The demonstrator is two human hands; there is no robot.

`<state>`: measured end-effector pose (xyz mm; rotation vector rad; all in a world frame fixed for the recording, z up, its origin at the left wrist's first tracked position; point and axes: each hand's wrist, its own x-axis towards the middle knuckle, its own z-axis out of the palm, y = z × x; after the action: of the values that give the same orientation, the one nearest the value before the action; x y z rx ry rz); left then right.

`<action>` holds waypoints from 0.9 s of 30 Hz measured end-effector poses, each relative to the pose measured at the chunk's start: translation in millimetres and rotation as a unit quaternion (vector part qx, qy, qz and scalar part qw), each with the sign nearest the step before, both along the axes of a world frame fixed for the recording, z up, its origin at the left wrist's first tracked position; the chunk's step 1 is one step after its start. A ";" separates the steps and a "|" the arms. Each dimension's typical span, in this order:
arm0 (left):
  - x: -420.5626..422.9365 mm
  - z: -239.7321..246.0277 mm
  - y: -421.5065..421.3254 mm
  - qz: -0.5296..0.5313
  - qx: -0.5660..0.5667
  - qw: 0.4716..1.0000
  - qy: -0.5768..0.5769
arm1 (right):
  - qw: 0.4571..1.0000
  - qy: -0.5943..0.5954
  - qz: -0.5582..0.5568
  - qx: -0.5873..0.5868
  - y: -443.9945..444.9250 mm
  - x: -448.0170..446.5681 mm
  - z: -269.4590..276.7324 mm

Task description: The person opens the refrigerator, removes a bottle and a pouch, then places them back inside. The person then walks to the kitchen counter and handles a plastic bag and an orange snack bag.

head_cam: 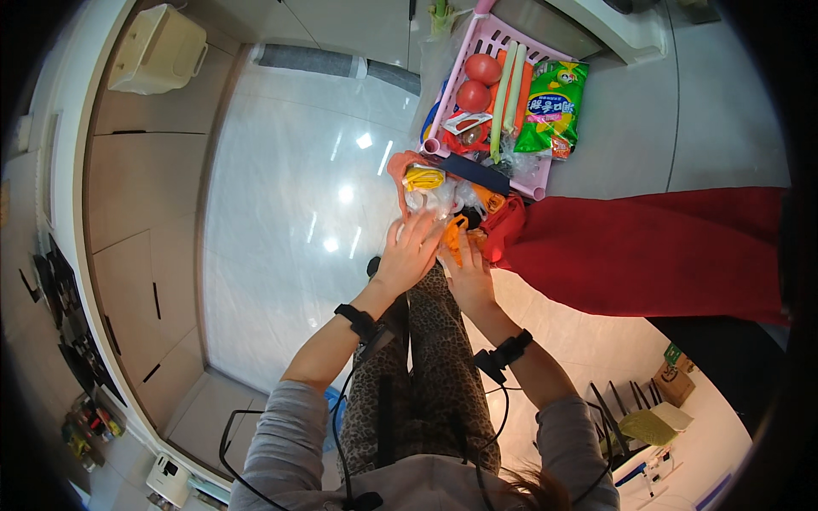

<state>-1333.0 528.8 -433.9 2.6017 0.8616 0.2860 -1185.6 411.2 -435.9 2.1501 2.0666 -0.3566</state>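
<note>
My left hand (415,248) reaches over clear plastic bags (441,195) beside a folded yellow bag (424,178). My right hand (470,271) lies against a crumpled orange plastic bag (455,237); whether either hand grips anything cannot be told. Just beyond the hands stands a pink plastic basket (543,182) holding tomatoes (473,96), long pale green stalks (514,89), carrot-orange items and a green printed packet (551,105). A dark blue strip (476,172) lies across its near end. Red cloth (505,227) bunches to the right of the orange bag.
A large red curtain-like cloth (645,252) stretches to the right. At the left runs a counter with beige cabinets (153,179) and a cream plastic bin (160,51) hung above. Chairs (645,427) and a cardboard box (674,383) stand at the lower right. Cables hang from both wrist straps.
</note>
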 end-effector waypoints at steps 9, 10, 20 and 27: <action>15.2 -10.8 27.3 0.030 0.025 0.985 0.170 | 0.997 0.067 -0.042 0.002 9.3 37.5 -50.7; 14.2 -15.3 26.1 0.030 0.029 0.985 0.169 | 0.997 0.075 -0.027 0.017 8.6 40.8 -48.6; 34.9 -19.0 20.6 0.064 0.107 0.949 0.290 | 0.936 0.349 -0.041 -0.006 -19.3 39.0 79.3; -43.0 91.4 -4.0 0.059 -0.226 0.972 -0.014 | 0.874 0.429 -0.194 0.119 -29.9 25.6 173.3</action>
<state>-1376.0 524.8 -342.5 2.1261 0.9476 0.1381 -1160.1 381.3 -262.6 2.9224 2.0630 -1.3946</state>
